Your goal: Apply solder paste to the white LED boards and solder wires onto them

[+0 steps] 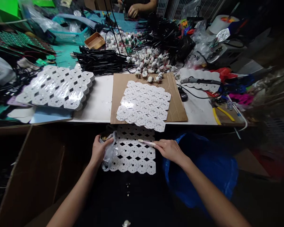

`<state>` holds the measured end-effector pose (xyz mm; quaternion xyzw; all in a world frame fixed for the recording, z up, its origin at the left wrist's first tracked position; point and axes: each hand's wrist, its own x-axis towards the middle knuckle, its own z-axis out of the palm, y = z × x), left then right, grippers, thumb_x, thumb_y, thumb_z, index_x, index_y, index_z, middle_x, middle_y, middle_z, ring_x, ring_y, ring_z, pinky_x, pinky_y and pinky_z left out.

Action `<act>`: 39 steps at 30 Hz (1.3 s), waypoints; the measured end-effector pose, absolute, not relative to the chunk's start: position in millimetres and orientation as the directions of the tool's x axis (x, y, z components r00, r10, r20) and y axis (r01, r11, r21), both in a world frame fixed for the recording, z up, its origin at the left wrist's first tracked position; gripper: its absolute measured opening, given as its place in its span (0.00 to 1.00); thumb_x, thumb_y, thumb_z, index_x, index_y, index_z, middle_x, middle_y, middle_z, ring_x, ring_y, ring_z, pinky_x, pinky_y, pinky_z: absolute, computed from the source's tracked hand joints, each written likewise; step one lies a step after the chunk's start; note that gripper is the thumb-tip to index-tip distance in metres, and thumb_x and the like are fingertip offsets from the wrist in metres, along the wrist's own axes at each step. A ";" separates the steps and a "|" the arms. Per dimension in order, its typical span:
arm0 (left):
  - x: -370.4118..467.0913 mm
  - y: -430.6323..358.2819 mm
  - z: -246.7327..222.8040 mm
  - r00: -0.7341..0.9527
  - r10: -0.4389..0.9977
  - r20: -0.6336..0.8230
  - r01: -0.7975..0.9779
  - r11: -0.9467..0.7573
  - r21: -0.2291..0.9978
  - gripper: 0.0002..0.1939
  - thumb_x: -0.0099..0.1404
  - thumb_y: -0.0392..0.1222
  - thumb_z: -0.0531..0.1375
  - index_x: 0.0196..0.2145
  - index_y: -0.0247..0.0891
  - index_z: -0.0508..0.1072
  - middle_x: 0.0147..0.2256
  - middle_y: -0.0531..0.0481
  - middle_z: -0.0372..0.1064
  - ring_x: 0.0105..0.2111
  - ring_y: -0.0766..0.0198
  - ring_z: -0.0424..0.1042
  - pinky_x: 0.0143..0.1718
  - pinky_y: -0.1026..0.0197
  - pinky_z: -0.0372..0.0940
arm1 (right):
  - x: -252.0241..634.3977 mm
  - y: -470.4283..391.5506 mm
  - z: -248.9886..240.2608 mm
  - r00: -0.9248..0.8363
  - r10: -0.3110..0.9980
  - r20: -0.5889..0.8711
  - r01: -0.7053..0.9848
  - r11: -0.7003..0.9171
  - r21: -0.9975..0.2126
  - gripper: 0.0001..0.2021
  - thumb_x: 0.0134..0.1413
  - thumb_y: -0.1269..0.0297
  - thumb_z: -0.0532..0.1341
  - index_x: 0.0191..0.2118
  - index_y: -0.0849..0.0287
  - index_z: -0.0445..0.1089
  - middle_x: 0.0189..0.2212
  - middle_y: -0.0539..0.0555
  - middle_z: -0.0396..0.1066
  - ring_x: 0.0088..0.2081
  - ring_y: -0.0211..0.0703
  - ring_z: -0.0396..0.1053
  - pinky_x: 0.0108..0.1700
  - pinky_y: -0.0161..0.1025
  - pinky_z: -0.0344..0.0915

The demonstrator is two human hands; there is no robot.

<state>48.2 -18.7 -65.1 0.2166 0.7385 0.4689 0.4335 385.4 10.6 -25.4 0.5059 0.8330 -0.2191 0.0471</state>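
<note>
My left hand [98, 150] is closed around a small round tin [105, 136] with yellowish lumps inside. A crumpled clear plastic bag [110, 154] hangs from the same grip. Pinched in my right hand [170, 150] is a slim white toothbrush-like stick [147, 142], its pale tip over a white perforated circuit board panel [133, 157]. This panel lies below the table edge, between my hands, with its far end in shadow. On the table just above, a stack of similar white panels [144, 104] rests on a cardboard sheet [177, 108] and overhangs the edge.
Another stack of panels [59, 85] stands left, on a blue notebook [52, 115]. Black cables [101, 61] and small white parts [150, 61] are heaped behind. Yellow-handled pliers [216, 116] and a soldering iron [201, 80] lie right. A blue bag [201, 167] hangs below. Opposite is another person's hand [133, 11].
</note>
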 end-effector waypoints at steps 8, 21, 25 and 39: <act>49.2 -18.7 -64.8 -0.533 0.719 -0.446 -0.109 0.464 0.879 0.29 0.40 0.45 0.74 0.40 0.36 0.72 0.33 0.51 0.72 0.33 0.63 0.72 0.35 0.62 0.67 | 354.2 25.2 -30.7 -0.486 0.835 -0.259 0.856 0.395 -0.332 0.15 0.69 0.57 0.54 0.53 0.47 0.76 0.40 0.49 0.80 0.38 0.41 0.76 0.31 0.34 0.57; 47.0 -19.1 -71.9 -0.531 0.721 -0.445 -0.132 0.448 0.884 0.32 0.40 0.43 0.74 0.44 0.35 0.72 0.38 0.48 0.74 0.37 0.61 0.73 0.39 0.60 0.68 | 318.3 31.5 -32.2 -0.530 0.804 -0.271 0.836 0.442 -0.325 0.16 0.70 0.57 0.53 0.54 0.50 0.74 0.40 0.51 0.79 0.37 0.41 0.75 0.31 0.34 0.56; 47.5 -18.4 -67.2 -0.534 0.714 -0.454 -0.131 0.460 0.878 0.31 0.40 0.42 0.74 0.43 0.35 0.72 0.37 0.49 0.74 0.37 0.61 0.73 0.40 0.61 0.67 | 308.3 30.8 -30.7 -0.579 0.751 -0.319 0.811 0.491 -0.317 0.15 0.70 0.57 0.53 0.51 0.50 0.76 0.37 0.51 0.79 0.35 0.41 0.74 0.29 0.34 0.53; 26.2 -23.9 -69.2 -0.614 0.686 -0.392 -0.208 0.338 0.918 0.35 0.40 0.42 0.75 0.46 0.37 0.70 0.39 0.49 0.73 0.37 0.63 0.73 0.42 0.61 0.67 | 269.1 35.2 -35.1 -0.637 0.705 -0.312 0.765 0.528 -0.368 0.16 0.71 0.57 0.52 0.50 0.54 0.75 0.40 0.54 0.78 0.36 0.42 0.74 0.32 0.34 0.58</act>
